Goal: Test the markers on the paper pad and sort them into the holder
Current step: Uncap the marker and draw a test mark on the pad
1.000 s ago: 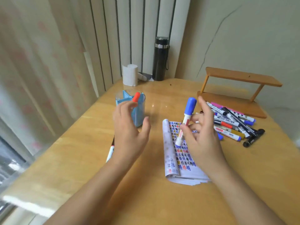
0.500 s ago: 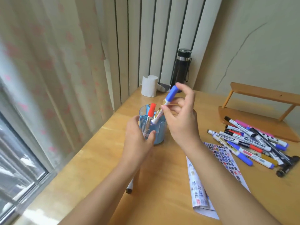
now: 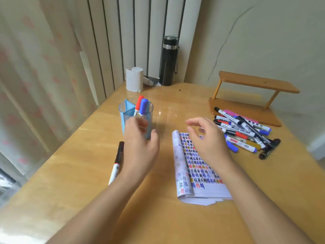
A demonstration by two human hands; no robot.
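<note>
Head view: the holder (image 3: 128, 111), a clear blue cup with partitions, stands toward the left edge of the table (image 3: 79, 191). A red-capped marker (image 3: 140, 100) and a blue-capped marker (image 3: 143, 106) stand caps up in it, side by side in its right-hand part. The left hand (image 3: 140, 148) is in front of the holder's near wall, blurred, so whether it grips the cup I cannot tell. The right hand (image 3: 209, 140) hovers over the far end of the paper pad (image 3: 195, 175) with fingers loosely spread, holding nothing. The pad (its open page covered in coloured scribbles) lies mid-table. A black-capped marker (image 3: 117, 162) lies just left of the left wrist. The pile of markers (image 3: 246, 132) sits toward the right edge, partly on the base of a wooden shelf (image 3: 255, 84). A black flask (image 3: 169, 60) and a paper roll (image 3: 134, 81) stand at the far edge.
</note>
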